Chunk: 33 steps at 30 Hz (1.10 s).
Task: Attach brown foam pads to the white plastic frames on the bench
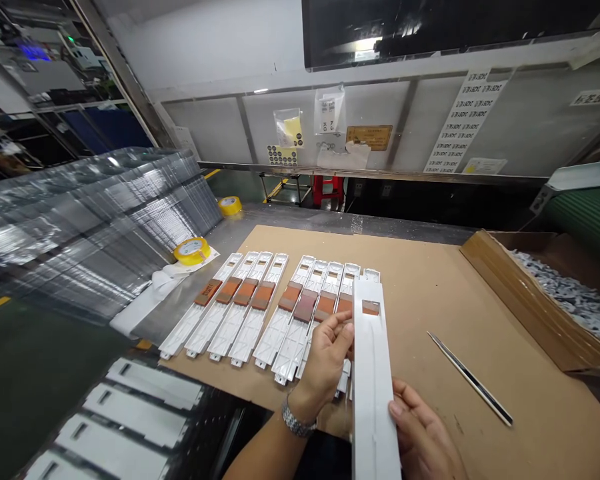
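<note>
A long white plastic panel (pixel 373 373) with a small rectangular window near its top stands nearly upright in front of me. My right hand (pixel 425 427) grips its right edge low down, thumb on the front. Higher up, at the left edge, my left hand (pixel 325 353) is closed with thumb and fingers on the panel; the fingertips are partly hidden behind it. Beyond, a row of similar white panels (pixel 250 320) lies with ribbed sides up, most with a brown-orange block (pixel 263 295) across the middle. The held panel covers part of this row.
Brown cardboard (pixel 410 267) covers the bench, with a pen-like tool (pixel 470 379) on it. At right is a carton (pixel 525 313) of small grey parts. Tape rolls (pixel 192 251) and stacked clear trays (pixel 95 220) stand left. More white panels (pixel 125 427) fill a black rack lower left.
</note>
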Available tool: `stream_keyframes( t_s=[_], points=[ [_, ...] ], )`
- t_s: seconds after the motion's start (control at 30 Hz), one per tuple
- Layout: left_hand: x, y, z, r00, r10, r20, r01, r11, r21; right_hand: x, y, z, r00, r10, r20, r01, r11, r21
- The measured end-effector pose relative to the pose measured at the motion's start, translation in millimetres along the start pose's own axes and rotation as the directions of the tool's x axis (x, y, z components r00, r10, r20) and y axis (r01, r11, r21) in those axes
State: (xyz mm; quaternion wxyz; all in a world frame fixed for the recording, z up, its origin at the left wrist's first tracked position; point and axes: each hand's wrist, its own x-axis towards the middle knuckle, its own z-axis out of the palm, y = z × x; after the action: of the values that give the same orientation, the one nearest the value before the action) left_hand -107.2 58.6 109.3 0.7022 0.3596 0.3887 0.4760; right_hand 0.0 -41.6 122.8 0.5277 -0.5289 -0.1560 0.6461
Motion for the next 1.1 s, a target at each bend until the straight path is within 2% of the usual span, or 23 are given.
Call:
stream_keyframes(
  t_s=[0.13,0.27,0.47,0.67,0.77,0.87,1.0,1.1],
  points=[
    [-2,0,2.3,1.0,-0.003,0.014,0.003,1.0,0.017,1,0,2,1.0,0.007,-0.022,-0.006,1.0,0.017],
    [-6,-1,5.5,0.999,-0.016,0.028,0.015,1.0,0.025,4,1,2,0.998,0.036,-0.051,-0.038,0.999,-0.034],
    [-8,-5,6.1,0.999,-0.044,0.017,0.044,0.999,0.02,6,2,-13,0.999,0.037,0.022,-0.036,0.998,-0.052],
    [-8,-5,10.6,0.995,-0.084,0.045,0.085,0.996,-0.004,0,6,-21,1.0,0.013,0.028,-0.012,0.999,-0.039],
    [-13,-8,16.2,0.989,-0.114,0.092,0.116,0.993,-0.019,-8,12,-22,0.996,-0.066,-0.062,0.067,0.998,0.006],
    [-21,-15,23.7,0.96,-0.194,0.2,0.208,0.977,-0.053,-18,19,-28,0.98,-0.124,-0.155,0.132,0.99,0.044],
    [-32,-27,39.1,0.909,-0.251,0.332,0.294,0.952,-0.089,-31,27,-42,0.979,-0.131,-0.153,0.145,0.986,0.085],
    [-36,-34,54.6,0.892,-0.292,0.345,0.344,0.934,-0.1,-37,35,-51,0.967,-0.172,-0.187,0.196,0.974,0.116]
  ],
)
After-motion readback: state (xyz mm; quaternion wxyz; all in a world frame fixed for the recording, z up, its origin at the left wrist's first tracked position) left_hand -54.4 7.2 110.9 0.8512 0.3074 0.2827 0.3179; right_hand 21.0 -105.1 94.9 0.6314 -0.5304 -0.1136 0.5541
